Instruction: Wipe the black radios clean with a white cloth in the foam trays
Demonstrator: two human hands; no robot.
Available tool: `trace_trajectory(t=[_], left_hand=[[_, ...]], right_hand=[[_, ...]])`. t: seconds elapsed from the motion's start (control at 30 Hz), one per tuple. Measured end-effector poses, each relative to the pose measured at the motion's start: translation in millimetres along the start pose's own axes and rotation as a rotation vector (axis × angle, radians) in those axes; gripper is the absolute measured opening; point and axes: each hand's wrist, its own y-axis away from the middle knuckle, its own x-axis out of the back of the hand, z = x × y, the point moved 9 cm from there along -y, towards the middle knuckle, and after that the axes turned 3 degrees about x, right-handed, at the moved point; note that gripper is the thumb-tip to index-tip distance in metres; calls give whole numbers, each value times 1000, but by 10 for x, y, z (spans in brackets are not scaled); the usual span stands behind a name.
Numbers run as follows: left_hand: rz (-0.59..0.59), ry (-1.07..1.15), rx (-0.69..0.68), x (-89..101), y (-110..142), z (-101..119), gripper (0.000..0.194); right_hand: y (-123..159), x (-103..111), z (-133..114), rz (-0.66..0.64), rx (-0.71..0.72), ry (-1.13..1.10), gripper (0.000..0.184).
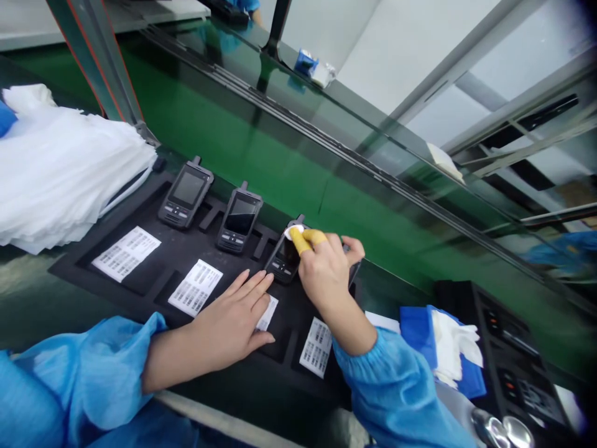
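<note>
My right hand wears yellow finger covers and pinches a small white pad against the top of a black handheld radio. A further device lies mostly hidden behind that hand. Flat on the black foam tray, my left hand stretches out its fingers, the tips close to the lower end of the same radio. It partly covers a barcode label sheet. Two more radios with screens, one at the far left and one beside it, sit in the tray's upper row.
Further label sheets lie in the tray, at left, centre and right. A stack of white sheets stands at left. To the right are blue and white cloths, metal-topped containers and another black tray. A green panel runs behind.
</note>
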Motion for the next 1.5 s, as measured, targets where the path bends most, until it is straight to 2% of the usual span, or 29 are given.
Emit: trace_trajectory(t=[0.07,0.13,0.27,0.33,0.43,0.53,0.6,0.73,0.8,1.03,1.23,1.33,1.5], left_hand=[[-9,0,1,5,-4,1,50],[-15,13,1,10,-5,6,50],[-11,41,14,-5,7,2,50],[-10,45,17,-25,17,3,51],[-17,23,17,-39,22,12,51],[-16,0,26,-23,17,16,48],[-7,7,29,-11,18,19,47],[-5,20,23,-25,35,18,50],[2,7,20,-24,42,15,49],[6,-30,21,2,13,12,45],[4,-41,8,-5,-5,25,45],[11,-40,15,-11,-6,20,44],[18,-38,13,-27,4,13,45]], right_hand=[[-90,-102,49,-39,-15,34,26],[-50,-149,-20,-74,12,1,27],[240,-52,-330,-100,136,-152,25],[315,3,-386,-92,164,-193,24],[221,-23,-257,-73,126,-146,24],[60,-102,-29,-51,-3,-30,26],[46,-128,-3,-56,-57,-13,28],[194,-104,-294,-115,52,-134,28],[216,-92,-343,-122,78,-142,27],[-77,-175,69,-56,-40,9,28],[129,-153,250,-39,-118,-33,29],[303,-99,131,-26,-104,-93,27],[527,77,-233,-12,-45,-216,26]])
